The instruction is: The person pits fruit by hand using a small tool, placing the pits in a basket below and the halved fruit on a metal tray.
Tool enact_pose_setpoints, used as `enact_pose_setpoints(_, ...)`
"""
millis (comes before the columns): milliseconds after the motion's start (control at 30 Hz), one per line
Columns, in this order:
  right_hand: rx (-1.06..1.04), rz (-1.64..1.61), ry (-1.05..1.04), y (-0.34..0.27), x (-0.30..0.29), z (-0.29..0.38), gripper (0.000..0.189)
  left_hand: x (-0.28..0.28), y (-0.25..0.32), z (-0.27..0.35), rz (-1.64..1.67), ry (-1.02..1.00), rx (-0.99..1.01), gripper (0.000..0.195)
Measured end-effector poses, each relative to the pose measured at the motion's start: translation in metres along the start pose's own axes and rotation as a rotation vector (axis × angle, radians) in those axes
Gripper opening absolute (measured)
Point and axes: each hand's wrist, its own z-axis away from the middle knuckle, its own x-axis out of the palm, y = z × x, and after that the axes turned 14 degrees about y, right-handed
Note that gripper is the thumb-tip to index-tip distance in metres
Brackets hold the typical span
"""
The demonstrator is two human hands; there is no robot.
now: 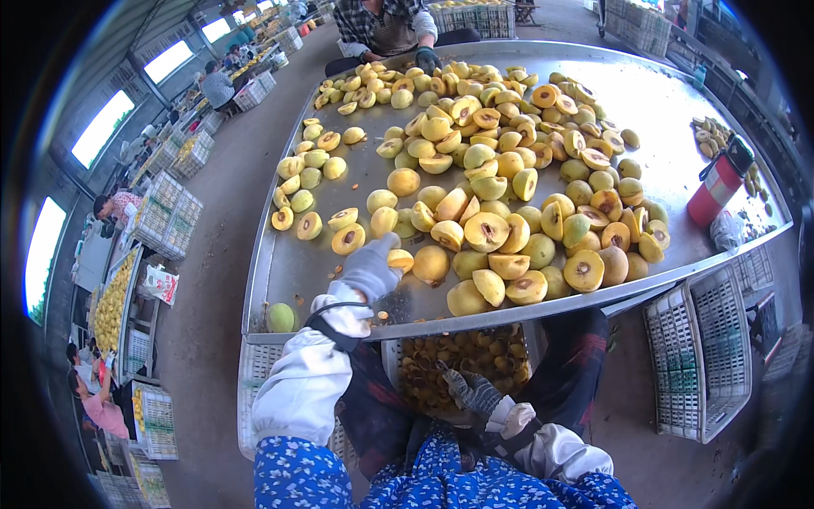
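My left hand (372, 270), in a grey glove, reaches over the near left part of a metal-topped table (299, 261). A cut yellow peach half (400, 259) sits between its thumb and forefinger. Around it lie more peach halves (348, 239), some showing brown pit hollows. My right hand (475, 391), in a patterned grey glove, is below the table edge, over a crate of yellow-brown peach halves (458, 356). Something small and pale shows at its fingertips, too unclear to name, and its palm side is hidden. A greenish peach (280, 317) rests at the near left corner.
Across the table sits a person whose dark-gloved hand (428, 59) is at the fruit pile. A red flask (718, 184) stands at the right beside a crumpled plastic bag (726, 230). White plastic crates (699, 356) stand on the floor. Other people work along the left.
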Motion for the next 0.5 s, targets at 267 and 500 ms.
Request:
enact_pose_setpoints(267,-0.472,-0.167,0.000,-0.096,0.008,0.041,0.022,-0.034,-0.015,0.090,1.359,0.021,-0.593,0.021)
enact_pose_setpoints(500,-0.339,-0.138,0.021,-0.128,0.036,0.040,0.030,-0.015,0.039,0.145,0.827,0.257,-0.140,0.028)
